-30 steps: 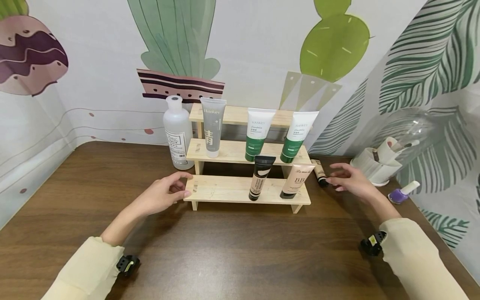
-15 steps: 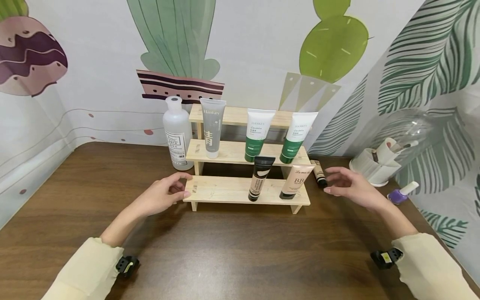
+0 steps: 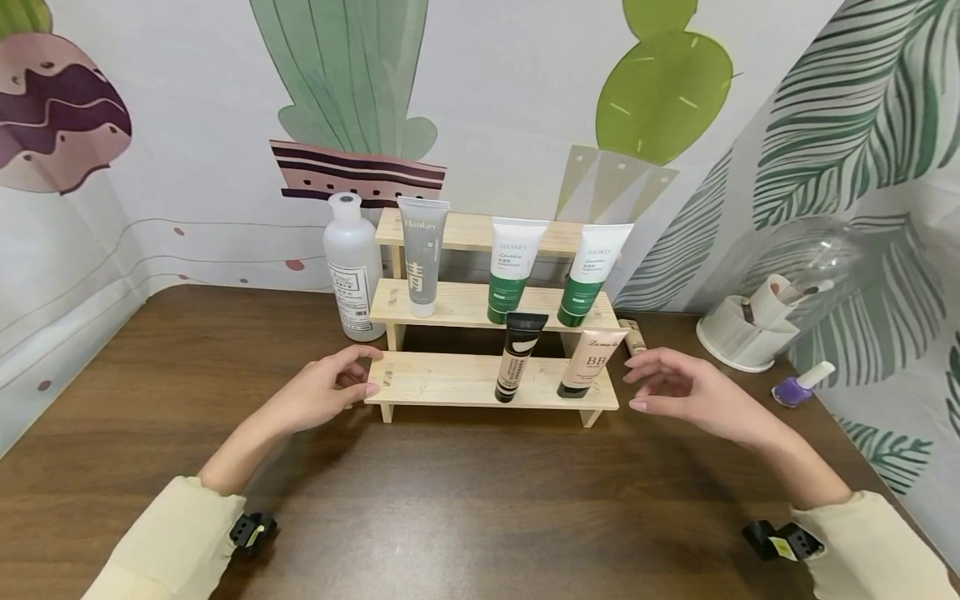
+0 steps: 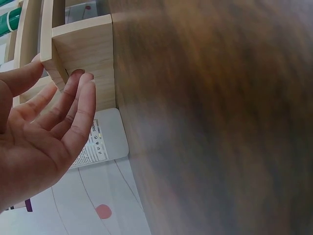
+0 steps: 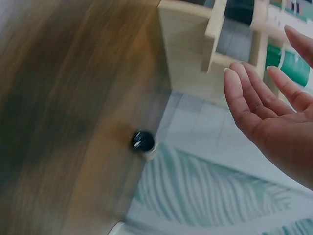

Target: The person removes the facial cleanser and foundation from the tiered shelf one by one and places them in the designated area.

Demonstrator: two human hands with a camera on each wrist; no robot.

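Left hand (image 3: 326, 392) is at the left end of the wooden step shelf (image 3: 450, 379), fingers (image 4: 80, 105) loosely bent and touching the bottom tier's edge, not really gripping. Right hand (image 3: 678, 393) hovers just off the shelf's right end, fingers relaxed and open, holding nothing. Shelf sits mid-surface (image 3: 465, 500), toward the far side. A small beige tube (image 3: 635, 336) lies just behind the right hand.

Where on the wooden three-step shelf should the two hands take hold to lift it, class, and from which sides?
Grip the wooden shelf at its two end panels, one hand from each side. It is wide and low, and tubes stand along its steps, so a level two-sided hold seems safest. The left hand already touches the left end; the right hand hovers open, just off the right end.
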